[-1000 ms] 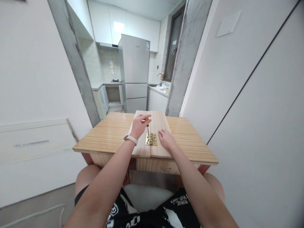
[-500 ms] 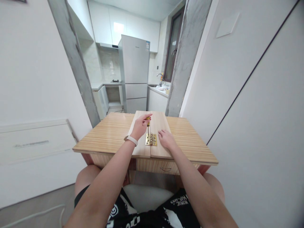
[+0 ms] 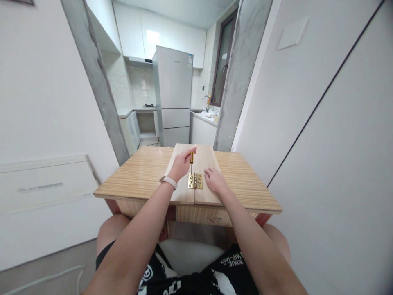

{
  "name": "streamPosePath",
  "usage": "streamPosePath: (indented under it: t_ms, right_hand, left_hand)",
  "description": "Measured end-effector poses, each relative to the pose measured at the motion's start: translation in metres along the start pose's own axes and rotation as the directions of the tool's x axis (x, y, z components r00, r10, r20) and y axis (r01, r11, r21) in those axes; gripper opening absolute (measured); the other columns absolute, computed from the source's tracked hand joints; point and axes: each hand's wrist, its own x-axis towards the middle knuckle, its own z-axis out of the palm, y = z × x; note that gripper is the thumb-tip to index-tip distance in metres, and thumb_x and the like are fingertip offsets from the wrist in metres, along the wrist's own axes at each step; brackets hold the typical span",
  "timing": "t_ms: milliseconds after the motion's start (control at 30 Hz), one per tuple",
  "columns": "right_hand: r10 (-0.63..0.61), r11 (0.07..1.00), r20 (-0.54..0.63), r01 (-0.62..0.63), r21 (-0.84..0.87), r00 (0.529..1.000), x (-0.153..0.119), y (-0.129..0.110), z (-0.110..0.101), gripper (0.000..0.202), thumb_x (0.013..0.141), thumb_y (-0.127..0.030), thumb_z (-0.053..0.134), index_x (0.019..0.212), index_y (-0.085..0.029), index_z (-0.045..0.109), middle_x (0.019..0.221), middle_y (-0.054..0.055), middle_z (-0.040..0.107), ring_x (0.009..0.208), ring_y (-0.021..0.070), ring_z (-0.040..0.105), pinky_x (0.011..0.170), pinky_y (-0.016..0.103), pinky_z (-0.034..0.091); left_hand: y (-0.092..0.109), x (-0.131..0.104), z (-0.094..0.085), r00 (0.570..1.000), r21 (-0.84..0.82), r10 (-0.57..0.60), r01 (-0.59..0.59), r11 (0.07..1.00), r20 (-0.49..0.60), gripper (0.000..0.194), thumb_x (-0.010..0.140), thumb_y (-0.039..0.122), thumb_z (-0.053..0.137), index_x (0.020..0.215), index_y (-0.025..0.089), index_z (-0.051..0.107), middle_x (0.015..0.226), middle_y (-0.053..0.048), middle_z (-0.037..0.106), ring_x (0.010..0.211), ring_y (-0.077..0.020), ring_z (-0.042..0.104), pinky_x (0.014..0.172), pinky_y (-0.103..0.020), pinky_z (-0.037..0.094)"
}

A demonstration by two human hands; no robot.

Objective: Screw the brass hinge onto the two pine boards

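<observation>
Looking first at the hinge [image 3: 195,180], lying flat across the seam between the left board [image 3: 182,194] and the right board [image 3: 206,153], near the middle of the near edge of the bench [image 3: 138,172]. Holding the driver [image 3: 192,157] upright over the hinge's left leaf with the left hand [image 3: 181,162], partly closed, pinching the handle and stretching fingers past it. Compared with a second ago, standing the handle straighter and uncurling the fingers; probably regripping for a turn, with the tip's seating too small to tell. Noticing no shift in hinge or boards. Resting the right hand [image 3: 215,179] on the right board beside the hinge, loosely curled, gripping nothing visible, likely steadying the wood.

Turning to containers, finding a shut drawer [image 3: 193,215] below the bench's near edge, hiding any contents. Past the far edge, noting a shut fridge [image 3: 175,90], a sink [image 3: 196,110] and an open cabinet [image 3: 134,123], showing too little inside for judging.
</observation>
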Motion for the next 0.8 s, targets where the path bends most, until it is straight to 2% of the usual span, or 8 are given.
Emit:
streamPosePath:
  t_ms: [133,300,400,500,567,700,800]
  right_hand:
    - [-0.006,1.0,-0.007,0.006,0.0,1.0,-0.0004,-0.0005,-0.0011,0.048,0.111,-0.042,0.034,0.143,-0.025,0.066,0.15,0.011,0.063,0.14,0.0236,0.053,0.121,0.036,0.034]
    - [-0.003,1.0,0.008,0.003,-0.01,1.0,0.0,-0.0011,-0.0019,0.048,0.111,-0.042,0.034,0.142,-0.026,0.067,0.15,0.011,0.062,0.139,0.0237,0.054,0.12,0.037,0.035]
    - [-0.006,1.0,0.004,0.006,-0.009,1.0,-0.0001,-0.001,-0.002,0.048,0.111,-0.042,0.034,0.142,-0.025,0.067,0.15,0.012,0.062,0.138,0.0235,0.054,0.12,0.037,0.035]
    - [-0.003,1.0,-0.001,0.003,-0.004,1.0,-0.0003,-0.0003,-0.0016,0.048,0.111,-0.043,0.035,0.141,-0.026,0.067,0.149,0.011,0.063,0.137,0.0235,0.055,0.119,0.036,0.036]
    - [-0.006,1.0,-0.006,0.006,0.003,1.0,-0.0003,0.0,-0.0014,0.047,0.111,-0.043,0.035,0.14,-0.026,0.068,0.148,0.011,0.063,0.136,0.0235,0.055,0.119,0.036,0.036]
    - [-0.006,1.0,-0.011,0.006,0.009,1.0,-0.0005,-0.0005,-0.0017,0.046,0.111,-0.042,0.036,0.139,-0.025,0.068,0.146,0.011,0.064,0.136,0.0238,0.055,0.119,0.036,0.036]
    - [-0.008,1.0,-0.013,0.008,0.007,1.0,-0.0012,-0.0019,-0.0029,0.045,0.111,-0.042,0.036,0.137,-0.026,0.069,0.143,0.011,0.066,0.134,0.0235,0.056,0.118,0.036,0.037]
  left_hand:
    - [0.0031,-0.0007,0.0018,0.999,-0.019,-0.037,0.037,0.999,-0.025,0.038,0.102,0.016,0.056,0.134,0.026,0.073,0.121,-0.007,0.076,0.111,-0.0191,0.073,0.098,-0.034,0.06]
    - [0.0079,-0.0005,0.0028,0.994,0.072,-0.027,0.035,0.997,-0.104,0.032,0.098,0.023,0.067,0.128,0.027,0.078,0.108,-0.006,0.07,0.09,-0.0148,0.07,0.082,-0.028,0.062]
    - [0.0069,-0.0009,0.0027,0.995,0.094,0.0,0.009,0.996,-0.097,0.034,0.1,0.027,0.066,0.133,0.027,0.075,0.112,-0.007,0.07,0.096,-0.0163,0.071,0.088,-0.03,0.063]
    - [0.0044,-0.0008,0.0021,0.995,0.122,0.062,-0.052,0.991,-0.077,0.04,0.105,0.023,0.056,0.142,0.026,0.068,0.132,-0.01,0.07,0.122,-0.0213,0.068,0.108,-0.038,0.057]
    - [0.0025,-0.0004,0.0019,0.995,0.113,0.077,-0.07,0.991,-0.055,0.041,0.107,0.021,0.05,0.144,0.024,0.066,0.139,-0.011,0.069,0.132,-0.0227,0.064,0.117,-0.042,0.051]
    - [0.0005,-0.0008,0.0024,0.999,0.054,0.037,-0.037,0.998,-0.011,0.041,0.108,0.02,0.046,0.142,0.023,0.067,0.128,-0.01,0.075,0.12,-0.0216,0.071,0.11,-0.042,0.055]
    - [0.0026,-0.0013,0.0028,0.999,0.068,0.014,-0.012,0.998,-0.036,0.04,0.106,0.018,0.047,0.139,0.025,0.07,0.12,-0.008,0.077,0.112,-0.021,0.072,0.104,-0.04,0.058]
